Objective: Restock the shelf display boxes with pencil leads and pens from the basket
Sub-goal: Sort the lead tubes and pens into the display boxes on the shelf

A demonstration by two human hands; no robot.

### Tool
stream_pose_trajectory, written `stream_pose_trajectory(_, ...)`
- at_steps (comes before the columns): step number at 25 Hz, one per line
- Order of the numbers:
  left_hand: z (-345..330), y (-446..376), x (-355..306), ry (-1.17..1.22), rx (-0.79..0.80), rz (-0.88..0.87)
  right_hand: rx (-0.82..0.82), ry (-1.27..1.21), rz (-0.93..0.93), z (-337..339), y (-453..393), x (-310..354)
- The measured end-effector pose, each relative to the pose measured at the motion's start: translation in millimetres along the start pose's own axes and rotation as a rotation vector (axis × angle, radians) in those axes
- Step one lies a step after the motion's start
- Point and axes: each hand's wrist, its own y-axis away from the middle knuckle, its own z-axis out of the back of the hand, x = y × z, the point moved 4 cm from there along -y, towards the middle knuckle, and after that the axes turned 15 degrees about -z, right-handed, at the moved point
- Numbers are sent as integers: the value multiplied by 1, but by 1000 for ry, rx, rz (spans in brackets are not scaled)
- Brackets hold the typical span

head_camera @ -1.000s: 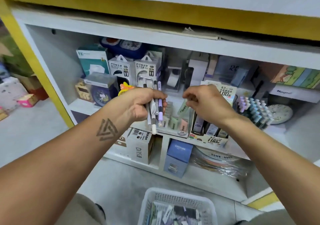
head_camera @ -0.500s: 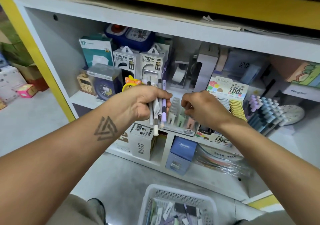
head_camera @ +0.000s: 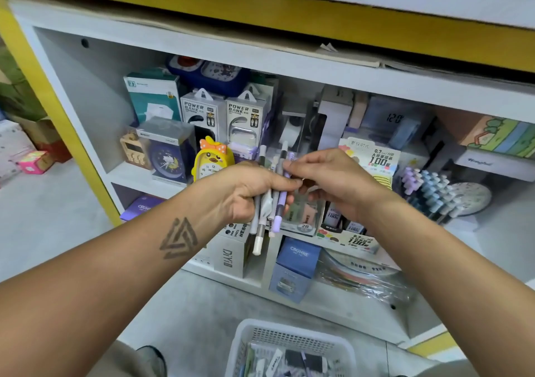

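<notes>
Pens [head_camera: 267, 202] stay gripped in left hand [head_camera: 249, 191]; right hand [head_camera: 333, 179] has moved over, pinching one.

Basket [head_camera: 292, 344] cut by bottom edge

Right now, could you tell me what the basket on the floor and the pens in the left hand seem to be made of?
The basket looks like white moulded plastic: a rim with a regular grid of small holes, matte. The pens gripped by the left hand seem to be plastic too, with smooth pastel barrels in white, grey and lilac with a soft sheen; whether any parts are rubber cannot be told.
</notes>
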Motion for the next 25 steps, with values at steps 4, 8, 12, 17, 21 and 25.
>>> stream_pose_trajectory(4,-18,-5,-3,125,43,-30,0,-282,-69,19,6,-4)
stream_pose_trajectory(8,-36,-12,-2,152,5,-31,-110,-345,11,62,20,-8)
stream_pose_trajectory(12,-56,-18,-7,170,-17,-71,-87,-81,69,86,43,-19)
stream_pose_trajectory(17,-92,-19,-1,161,4,-86,-27,-38,90,116,65,-37)
stream_pose_trajectory(21,-113,-20,4,117,42,-97,-3,31,61,136,80,-50)
stream_pose_trajectory(25,-114,-28,6,138,-62,-157,-104,-231,46,173,89,-58)
